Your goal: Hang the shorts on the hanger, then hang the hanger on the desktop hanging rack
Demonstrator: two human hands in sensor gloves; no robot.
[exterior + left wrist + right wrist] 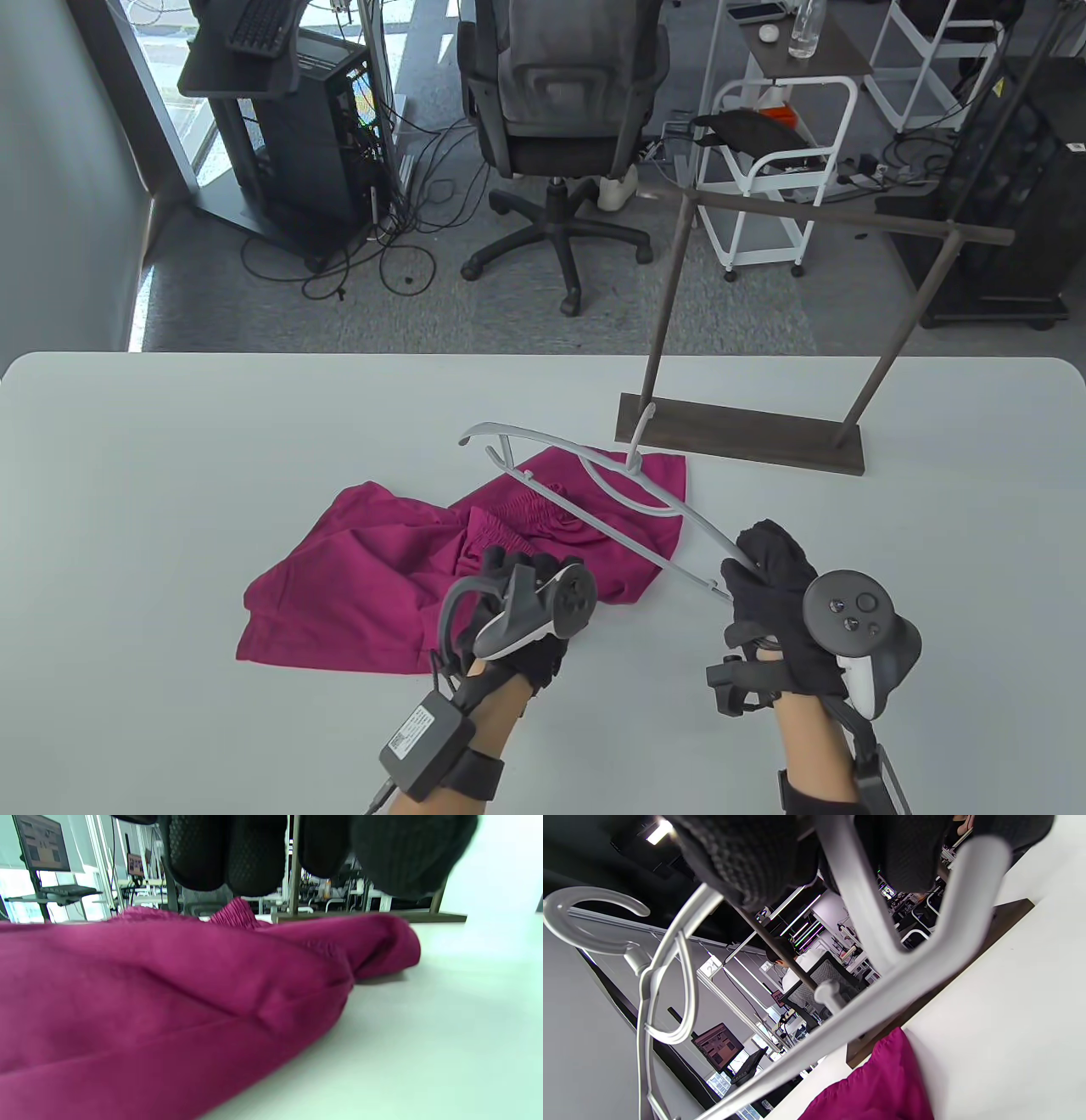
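Table view: magenta shorts [441,577] are spread near the worktop's [170,467] near edge; the left hand [517,611] rests on them, grip unclear. A grey hanger [594,501] is gripped by the right hand [776,594], the rack [747,433] near the far edge.

Left wrist view: fingers [203,853] are seen above the shorts [169,997].

Right wrist view: fingers [746,853] are curled round the hanger [874,997].

Office, swivel chair [556,127], computer tower [327,144], floor cables [399,238]
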